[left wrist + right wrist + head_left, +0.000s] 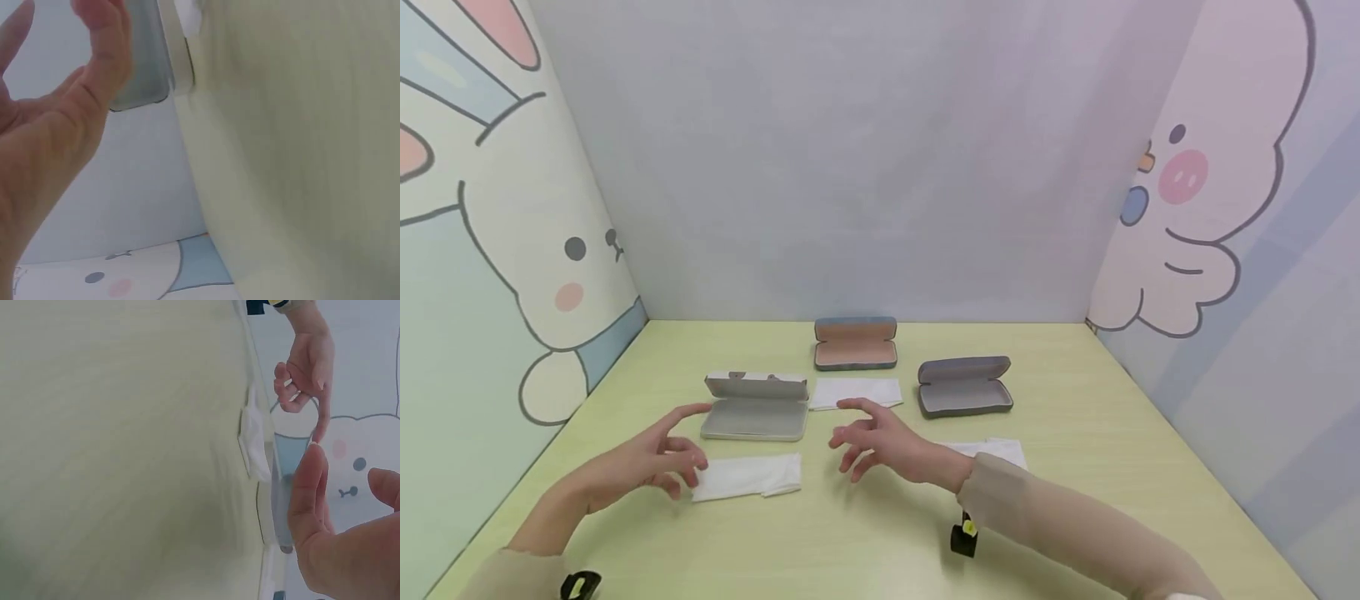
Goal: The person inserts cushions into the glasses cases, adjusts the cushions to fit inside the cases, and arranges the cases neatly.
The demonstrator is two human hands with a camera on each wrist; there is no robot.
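Note:
A white eyeglass case (pixel 754 417) with its lid raised lies at the left of the table. My left hand (pixel 643 460) hovers at its left side, index fingertip right at the case's edge and the other fingers loosely bent by a folded white cloth (pixel 747 477). To the right of that case my right hand (pixel 887 442) is held over the table, its fingers relaxed and nothing in them. Its index finger overlaps another white cloth (pixel 856 388) in the head view. In the left wrist view the left hand (pixel 59 125) is beside the case (pixel 145 56).
At the back stands an opened blue eyeglass case (pixel 855 354) with a pinkish lining. A dark grey case (pixel 966 398), likewise open, is at the right. My right forearm partly covers a third white cloth (pixel 1000 451). Walls with cartoon animals enclose the table (pixel 1120 467).

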